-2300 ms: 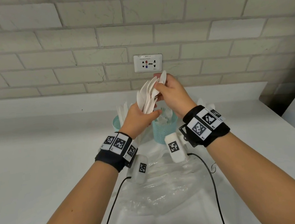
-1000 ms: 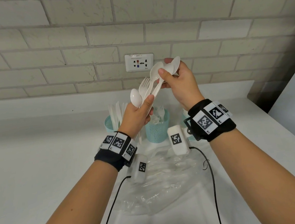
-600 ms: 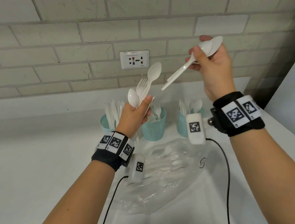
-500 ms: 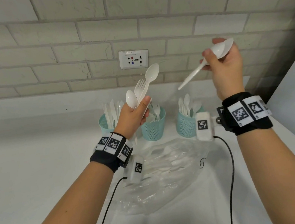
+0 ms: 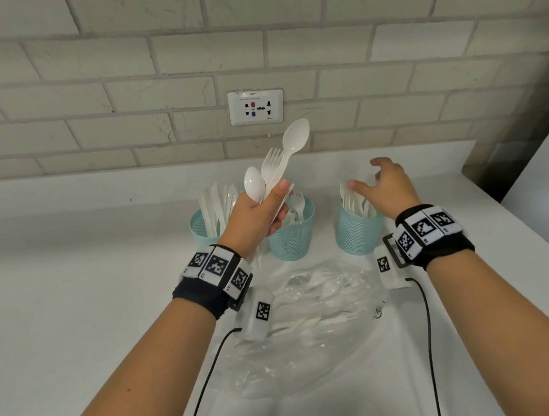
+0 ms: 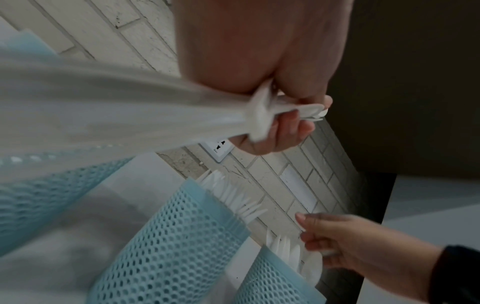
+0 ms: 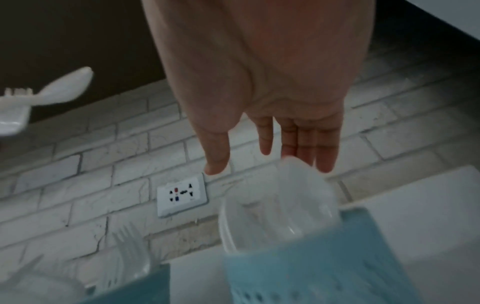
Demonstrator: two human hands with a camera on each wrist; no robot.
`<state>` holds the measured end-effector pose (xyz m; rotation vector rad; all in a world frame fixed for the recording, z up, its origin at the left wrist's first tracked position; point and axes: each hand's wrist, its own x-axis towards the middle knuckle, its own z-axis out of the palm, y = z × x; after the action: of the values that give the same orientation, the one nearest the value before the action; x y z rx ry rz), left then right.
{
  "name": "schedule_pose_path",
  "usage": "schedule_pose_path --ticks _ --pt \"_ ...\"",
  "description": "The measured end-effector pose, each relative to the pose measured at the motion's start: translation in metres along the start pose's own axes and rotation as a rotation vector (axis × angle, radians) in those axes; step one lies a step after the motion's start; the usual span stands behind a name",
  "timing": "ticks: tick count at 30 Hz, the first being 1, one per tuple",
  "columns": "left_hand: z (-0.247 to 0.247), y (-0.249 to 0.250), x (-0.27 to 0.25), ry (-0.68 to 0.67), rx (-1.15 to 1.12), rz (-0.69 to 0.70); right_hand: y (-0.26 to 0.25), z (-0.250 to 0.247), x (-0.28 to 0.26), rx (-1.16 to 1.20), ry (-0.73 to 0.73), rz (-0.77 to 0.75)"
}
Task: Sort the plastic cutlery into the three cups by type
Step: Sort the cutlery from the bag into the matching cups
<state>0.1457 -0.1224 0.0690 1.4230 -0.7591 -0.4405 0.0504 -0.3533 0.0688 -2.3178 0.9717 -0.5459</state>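
Three light-blue mesh cups stand in a row near the wall. The left cup (image 5: 200, 230) holds knives, the middle cup (image 5: 292, 240) forks, the right cup (image 5: 354, 233) spoons. My left hand (image 5: 259, 209) grips a small bunch of white cutlery (image 5: 275, 170), two spoons and a fork, raised above the left and middle cups. In the left wrist view the handles (image 6: 262, 115) run through its curled fingers. My right hand (image 5: 379, 182) hovers over the spoon cup, fingers spread and straight, holding nothing. The right wrist view shows straight fingers (image 7: 298, 144) above the spoon bowls (image 7: 278, 203).
A clear plastic bag (image 5: 307, 324) with more white cutlery lies on the white counter (image 5: 73, 316) in front of the cups. A brick wall with a power socket (image 5: 256, 107) stands behind. The counter's right edge (image 5: 544, 245) drops off beside my right arm.
My right hand came down from beside the socket to just over the right cup and let go of the spoon it held. The left hand stayed raised with its bunch.
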Motion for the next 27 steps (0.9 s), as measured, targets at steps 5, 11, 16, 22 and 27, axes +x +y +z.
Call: schedule_pose_path --ticks 5,11,16,22,27 --pt "0.002 0.001 -0.001 -0.012 0.006 -0.012 -0.057 -0.015 -0.019 0.201 0.019 -0.243" --pt "0.005 0.003 -0.004 -0.041 -0.02 -0.029 -0.111 -0.007 -0.047 0.678 -0.274 -0.33" --pt "-0.002 0.002 -0.01 0.004 0.003 -0.04 -0.116 -0.011 -0.042 0.92 -0.134 -0.282" --pt "-0.007 0.001 -0.007 0.101 0.037 -0.046 -0.125 -0.022 -0.044 1.065 0.049 -0.341" --pt "-0.002 0.0 -0.003 0.165 0.049 -0.045 -0.134 -0.001 -0.074 0.641 -0.123 -0.42"
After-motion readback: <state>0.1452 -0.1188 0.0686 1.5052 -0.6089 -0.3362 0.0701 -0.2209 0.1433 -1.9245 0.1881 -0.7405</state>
